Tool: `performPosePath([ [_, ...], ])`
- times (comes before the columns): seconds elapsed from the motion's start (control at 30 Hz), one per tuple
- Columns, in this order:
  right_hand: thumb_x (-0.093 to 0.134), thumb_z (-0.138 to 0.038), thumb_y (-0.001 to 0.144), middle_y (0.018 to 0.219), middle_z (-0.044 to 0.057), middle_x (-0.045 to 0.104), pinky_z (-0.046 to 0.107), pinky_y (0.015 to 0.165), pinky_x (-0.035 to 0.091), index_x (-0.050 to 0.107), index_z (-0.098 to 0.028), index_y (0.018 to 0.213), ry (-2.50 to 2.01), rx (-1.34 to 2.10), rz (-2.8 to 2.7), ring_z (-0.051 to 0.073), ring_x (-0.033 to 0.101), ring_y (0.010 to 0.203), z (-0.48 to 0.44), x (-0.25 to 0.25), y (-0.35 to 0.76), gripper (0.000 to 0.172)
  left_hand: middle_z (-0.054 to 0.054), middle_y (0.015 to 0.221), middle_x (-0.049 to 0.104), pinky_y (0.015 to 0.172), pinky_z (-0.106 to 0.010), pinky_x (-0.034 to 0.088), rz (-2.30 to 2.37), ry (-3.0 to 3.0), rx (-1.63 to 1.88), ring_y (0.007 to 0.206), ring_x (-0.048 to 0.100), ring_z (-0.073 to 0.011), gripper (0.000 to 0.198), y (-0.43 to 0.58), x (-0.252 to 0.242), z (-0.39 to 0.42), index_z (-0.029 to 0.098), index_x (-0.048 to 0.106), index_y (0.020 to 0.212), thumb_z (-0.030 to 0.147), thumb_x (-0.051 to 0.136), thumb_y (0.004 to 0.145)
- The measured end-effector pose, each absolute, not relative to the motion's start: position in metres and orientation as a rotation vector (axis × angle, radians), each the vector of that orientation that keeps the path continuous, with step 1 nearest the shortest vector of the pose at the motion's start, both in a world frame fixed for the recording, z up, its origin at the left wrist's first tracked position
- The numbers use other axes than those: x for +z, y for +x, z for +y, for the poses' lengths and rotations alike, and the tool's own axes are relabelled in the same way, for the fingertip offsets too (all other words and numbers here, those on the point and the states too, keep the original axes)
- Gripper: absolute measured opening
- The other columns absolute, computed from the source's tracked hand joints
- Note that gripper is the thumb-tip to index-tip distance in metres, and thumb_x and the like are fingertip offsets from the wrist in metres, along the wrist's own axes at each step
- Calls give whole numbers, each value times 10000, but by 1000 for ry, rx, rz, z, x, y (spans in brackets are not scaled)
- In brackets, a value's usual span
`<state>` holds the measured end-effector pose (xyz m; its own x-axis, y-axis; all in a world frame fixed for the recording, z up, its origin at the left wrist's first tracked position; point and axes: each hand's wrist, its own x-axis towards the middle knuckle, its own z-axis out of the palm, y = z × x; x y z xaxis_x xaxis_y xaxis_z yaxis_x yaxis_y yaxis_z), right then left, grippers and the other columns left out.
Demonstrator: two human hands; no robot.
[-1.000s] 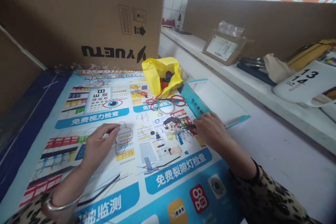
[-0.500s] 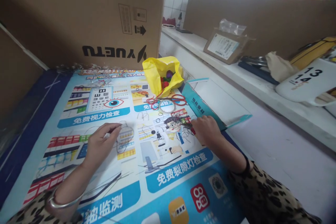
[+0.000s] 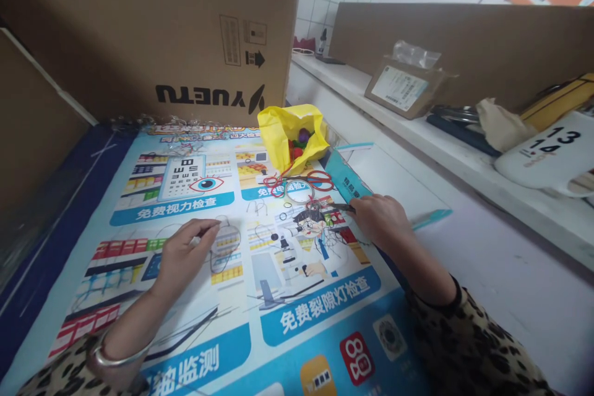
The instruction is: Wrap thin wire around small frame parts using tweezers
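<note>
My left hand [image 3: 185,253] is closed, thumb and forefinger pinching a thin wire loop [image 3: 226,244] just above the printed sheet [image 3: 180,284]. At the right, my right hand [image 3: 383,219] is wrapped round a tool with slim dark metal jaws [image 3: 342,206], which looks like pliers. Its jaws point left and its handles are hidden in my palm. Beyond them lie red-handled scissors [image 3: 320,180], a pale ring-shaped roll [image 3: 299,200] and a tangle of red cord [image 3: 273,185]. Several fine wire pieces are scattered on the sheet.
A yellow bag [image 3: 278,139] with coloured balls stands open at the back. A teal-edged box [image 3: 347,179] is beside it. A large cardboard box [image 3: 185,31] closes off the rear. On the white ledge [image 3: 445,142] rest a small parcel [image 3: 403,86] and a mug [image 3: 542,154].
My right hand has lifted slightly and moved right, with the tool's dark jaws now showing clearly. The left hand keeps its pinch on the wire loop. The view has shifted slightly.
</note>
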<state>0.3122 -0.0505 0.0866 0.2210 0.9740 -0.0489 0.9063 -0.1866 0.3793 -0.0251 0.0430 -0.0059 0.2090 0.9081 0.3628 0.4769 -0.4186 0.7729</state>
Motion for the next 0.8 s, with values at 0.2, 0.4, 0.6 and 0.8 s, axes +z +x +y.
performPosePath([
  [0.2, 397, -396, 849, 815, 97, 666, 282, 612, 359, 637, -200, 822, 2167, 223, 1701, 210, 605, 788, -47, 88, 312, 311, -4, 836, 650, 720, -254, 478, 1287, 1990, 1132, 752, 596, -142, 180, -24, -6, 44, 208, 639, 818, 348, 550, 750],
  [0.4, 393, -405, 848, 808, 93, 661, 278, 612, 362, 641, -203, 825, 2160, 195, 1692, 206, 606, 772, -47, 81, 316, 321, -7, 840, 644, 718, -257, 477, 1273, 1996, 1122, 748, 588, -139, 187, -24, -8, 45, 206, 637, 823, 348, 534, 758],
  [0.6, 364, -464, 850, 800, 61, 664, 260, 575, 340, 621, -221, 816, 2169, 258, 1768, 180, 601, 742, -49, 80, 316, 355, -9, 849, 642, 731, -255, 475, 1275, 1989, 1110, 760, 586, -138, 178, -24, -7, 44, 204, 636, 822, 340, 539, 761],
  [0.8, 402, -418, 842, 786, 76, 669, 270, 593, 351, 638, -206, 789, 2112, 275, 1779, 190, 600, 762, -46, 77, 315, 321, -9, 852, 645, 741, -261, 481, 1279, 1998, 1117, 760, 585, -140, 190, -24, -7, 43, 208, 636, 831, 349, 529, 762],
])
